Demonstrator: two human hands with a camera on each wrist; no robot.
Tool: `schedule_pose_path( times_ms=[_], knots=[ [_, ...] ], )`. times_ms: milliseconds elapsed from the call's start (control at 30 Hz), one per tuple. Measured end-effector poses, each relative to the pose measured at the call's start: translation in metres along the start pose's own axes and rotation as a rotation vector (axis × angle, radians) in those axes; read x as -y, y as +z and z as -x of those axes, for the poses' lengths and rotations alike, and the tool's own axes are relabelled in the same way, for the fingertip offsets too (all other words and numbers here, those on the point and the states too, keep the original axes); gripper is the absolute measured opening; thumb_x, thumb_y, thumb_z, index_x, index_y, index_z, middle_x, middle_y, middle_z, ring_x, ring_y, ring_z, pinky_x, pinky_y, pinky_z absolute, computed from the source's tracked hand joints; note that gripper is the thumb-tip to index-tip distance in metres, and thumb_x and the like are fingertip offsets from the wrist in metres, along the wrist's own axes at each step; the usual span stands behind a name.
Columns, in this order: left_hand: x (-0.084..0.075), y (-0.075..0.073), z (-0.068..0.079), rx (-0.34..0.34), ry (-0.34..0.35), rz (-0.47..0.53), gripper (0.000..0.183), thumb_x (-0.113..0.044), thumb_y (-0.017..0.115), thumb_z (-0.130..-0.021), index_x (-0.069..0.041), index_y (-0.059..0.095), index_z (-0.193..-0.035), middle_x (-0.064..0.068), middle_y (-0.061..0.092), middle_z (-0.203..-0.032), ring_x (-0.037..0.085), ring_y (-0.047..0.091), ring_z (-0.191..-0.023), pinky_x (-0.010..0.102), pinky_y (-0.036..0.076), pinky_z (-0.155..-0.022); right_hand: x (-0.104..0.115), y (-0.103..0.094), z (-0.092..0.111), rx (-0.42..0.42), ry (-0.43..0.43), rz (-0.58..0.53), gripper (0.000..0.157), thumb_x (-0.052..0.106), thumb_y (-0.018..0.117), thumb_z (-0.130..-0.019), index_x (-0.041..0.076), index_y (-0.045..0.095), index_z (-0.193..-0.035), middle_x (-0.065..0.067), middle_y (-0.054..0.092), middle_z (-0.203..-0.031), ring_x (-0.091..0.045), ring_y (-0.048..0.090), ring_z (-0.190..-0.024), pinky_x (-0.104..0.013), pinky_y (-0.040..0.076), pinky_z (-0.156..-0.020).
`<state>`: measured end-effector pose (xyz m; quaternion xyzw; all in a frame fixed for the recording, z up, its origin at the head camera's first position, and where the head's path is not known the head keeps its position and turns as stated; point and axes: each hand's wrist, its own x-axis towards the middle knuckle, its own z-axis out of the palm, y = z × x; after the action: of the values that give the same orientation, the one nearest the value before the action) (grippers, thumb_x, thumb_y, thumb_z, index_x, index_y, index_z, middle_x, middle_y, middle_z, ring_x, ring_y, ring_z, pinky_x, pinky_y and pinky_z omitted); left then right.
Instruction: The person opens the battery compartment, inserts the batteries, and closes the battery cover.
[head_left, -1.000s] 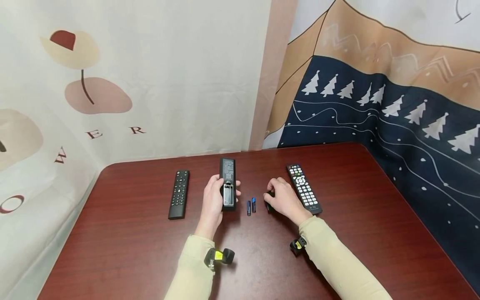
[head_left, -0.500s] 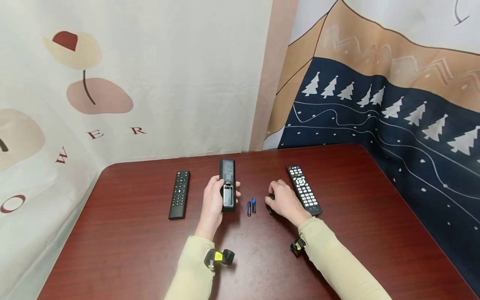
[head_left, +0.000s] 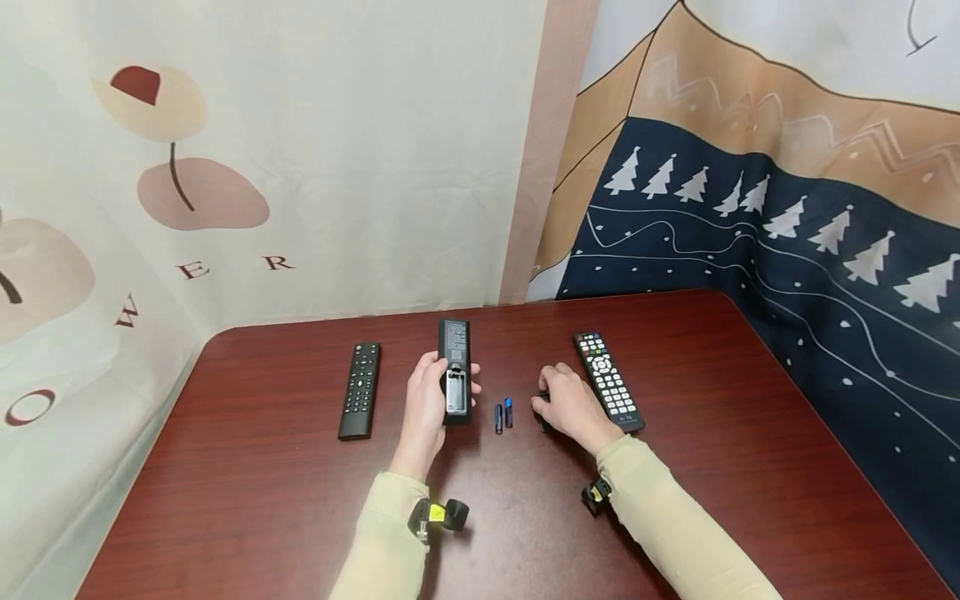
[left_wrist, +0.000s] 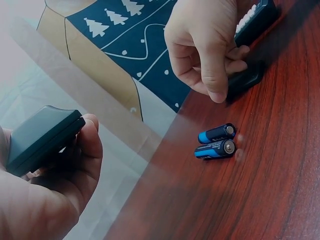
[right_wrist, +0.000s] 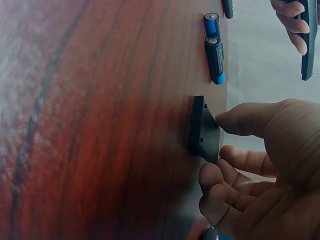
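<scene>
My left hand (head_left: 427, 398) grips a black remote control (head_left: 456, 337), back side up, thumb along its edge. The remote's battery compartment is uncovered and shows bare metal inside. Two blue-and-black AA-looking batteries, a left battery (head_left: 498, 418) and a right battery (head_left: 508, 412), lie side by side on the table between my hands. My right hand (head_left: 573, 404) pinches a small black battery cover (right_wrist: 206, 131) low at the table, thumb at one end and fingers at the other. In the head view that hand hides most of the cover.
On the dark red table (head_left: 262, 500) a black remote (head_left: 359, 392) lies at the left. Another remote with white buttons (head_left: 609, 379) lies just beyond my right hand. Printed curtains (head_left: 375, 167) hang behind the table's back edge.
My right hand has shifted very slightly right with the battery cover, and less of the cover shows. The left hand, its remote and the batteries stay put.
</scene>
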<state>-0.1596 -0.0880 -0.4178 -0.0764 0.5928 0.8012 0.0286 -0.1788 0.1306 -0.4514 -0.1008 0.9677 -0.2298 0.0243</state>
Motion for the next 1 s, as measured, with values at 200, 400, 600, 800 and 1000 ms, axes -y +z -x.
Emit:
schedule_pose_path(
  times_ms=[200, 400, 600, 800, 1000],
  knots=[
    [0.002, -0.001, -0.001, 0.001, -0.005, -0.006, 0.028, -0.019, 0.030, -0.110, -0.003, 0.048, -0.124, 0.016, 0.074, -0.105, 0.019, 0.071, -0.072, 0.034, 0.059, -0.065, -0.001, 0.001, 0.000, -0.022, -0.022, 0.001, 0.023, 0.016, 0.077, -0.091, 0.010, 0.056, -0.089, -0.005, 0.050, -0.089, -0.020, 0.050, -0.066, -0.033, 0.046, -0.062],
    [0.003, -0.001, -0.002, -0.004, -0.014, -0.013, 0.028, -0.020, 0.030, -0.110, -0.004, 0.048, -0.126, 0.022, 0.072, -0.112, 0.018, 0.071, -0.072, 0.034, 0.059, -0.065, 0.000, 0.002, -0.001, -0.070, -0.088, -0.020, 0.018, 0.014, 0.079, -0.089, 0.009, 0.062, -0.095, -0.005, 0.055, -0.094, -0.020, 0.055, -0.076, -0.037, 0.052, -0.069],
    [0.004, -0.002, -0.003, -0.006, -0.019, -0.012, 0.028, -0.020, 0.030, -0.111, -0.004, 0.048, -0.126, 0.027, 0.070, -0.116, 0.018, 0.071, -0.072, 0.035, 0.060, -0.066, 0.005, 0.002, 0.000, -0.064, -0.182, -0.060, 0.020, 0.012, 0.078, -0.088, 0.007, 0.068, -0.106, -0.005, 0.060, -0.102, -0.022, 0.058, -0.091, -0.040, 0.055, -0.080],
    [0.005, -0.002, -0.004, -0.006, -0.017, -0.003, 0.028, -0.020, 0.031, -0.111, -0.004, 0.048, -0.125, 0.018, 0.073, -0.107, 0.018, 0.071, -0.071, 0.036, 0.060, -0.066, 0.009, 0.004, 0.000, -0.016, -0.221, -0.077, 0.021, 0.011, 0.076, -0.091, 0.008, 0.069, -0.110, -0.003, 0.060, -0.105, -0.019, 0.059, -0.092, -0.039, 0.055, -0.083],
    [0.006, -0.002, -0.005, 0.002, -0.020, 0.007, 0.027, -0.020, 0.031, -0.111, -0.005, 0.048, -0.125, 0.025, 0.071, -0.113, 0.019, 0.071, -0.072, 0.035, 0.060, -0.065, 0.014, 0.004, -0.002, 0.042, -0.243, -0.070, 0.026, 0.012, 0.077, -0.089, 0.007, 0.070, -0.114, -0.003, 0.061, -0.108, -0.019, 0.059, -0.096, -0.039, 0.055, -0.088]
  ],
)
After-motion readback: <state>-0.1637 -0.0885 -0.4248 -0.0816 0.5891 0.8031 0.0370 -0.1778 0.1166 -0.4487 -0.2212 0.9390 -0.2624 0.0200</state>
